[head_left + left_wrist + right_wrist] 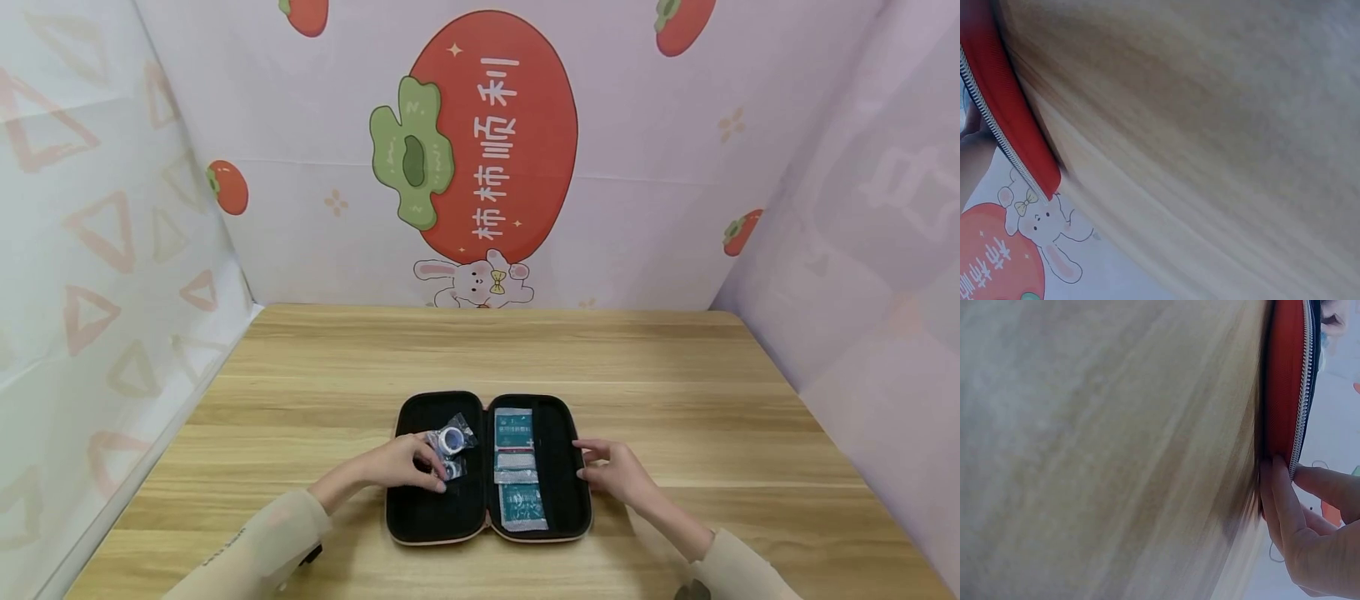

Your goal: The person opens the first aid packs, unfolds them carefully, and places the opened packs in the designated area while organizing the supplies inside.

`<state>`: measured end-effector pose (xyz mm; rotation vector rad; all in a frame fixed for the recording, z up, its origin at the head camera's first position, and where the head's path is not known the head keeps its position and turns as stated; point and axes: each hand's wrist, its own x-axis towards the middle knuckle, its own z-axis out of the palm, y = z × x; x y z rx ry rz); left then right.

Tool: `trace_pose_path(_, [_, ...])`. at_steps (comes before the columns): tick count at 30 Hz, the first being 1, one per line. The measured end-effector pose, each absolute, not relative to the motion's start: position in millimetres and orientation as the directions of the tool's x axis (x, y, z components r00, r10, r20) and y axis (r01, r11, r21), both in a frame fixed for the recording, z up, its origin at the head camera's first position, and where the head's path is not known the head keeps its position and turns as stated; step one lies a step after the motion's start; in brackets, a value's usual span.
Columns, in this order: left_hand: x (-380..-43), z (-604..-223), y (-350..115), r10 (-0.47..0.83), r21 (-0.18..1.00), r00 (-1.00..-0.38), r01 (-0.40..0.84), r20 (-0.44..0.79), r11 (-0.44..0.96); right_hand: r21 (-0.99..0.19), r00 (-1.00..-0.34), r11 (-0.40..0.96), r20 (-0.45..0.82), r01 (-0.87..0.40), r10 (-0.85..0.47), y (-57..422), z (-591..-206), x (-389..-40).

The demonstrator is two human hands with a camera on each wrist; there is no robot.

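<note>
A zip case (pixel 437 533) lies opened flat on the wooden table, black inside and red outside with a silver zipper (pixel 1304 381). My left hand (pixel 401 462) reaches into its left half, thumb and fingers curled at a clear plastic packet with a white tape roll (pixel 452 441). A second small clear packet (pixel 454 470) lies just below, partly behind the fingertips. My right hand (pixel 615 471) holds the case's right rim, with fingers on the red side and the thumb at the zipper. In the left wrist view, the left hand (pixel 975 156) shows only at the left edge.
Teal and white sachets (pixel 513 429) sit in a column in the case's right half, a further one (pixel 522 507) at the bottom. The wooden table (pixel 322 358) extends around the case. A printed cloth backdrop (pixel 637 208) stands behind and along both sides.
</note>
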<state>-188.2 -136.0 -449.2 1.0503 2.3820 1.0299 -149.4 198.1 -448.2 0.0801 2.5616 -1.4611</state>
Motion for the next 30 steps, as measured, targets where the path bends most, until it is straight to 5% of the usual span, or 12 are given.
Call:
trace_pose_path(10, [-183,-444,-132,0.763,0.632,-0.645,0.605,0.031,0.485,-0.851,-0.981,0.507,-0.186,0.136,-0.050,199,-450,-151])
trace_pose_path(30, [-177,-450,-134,0.710,0.817,-0.704,0.391,-0.032,0.424,-0.856,-0.981,0.503,-0.177,0.116,-0.075,201,-452,-151])
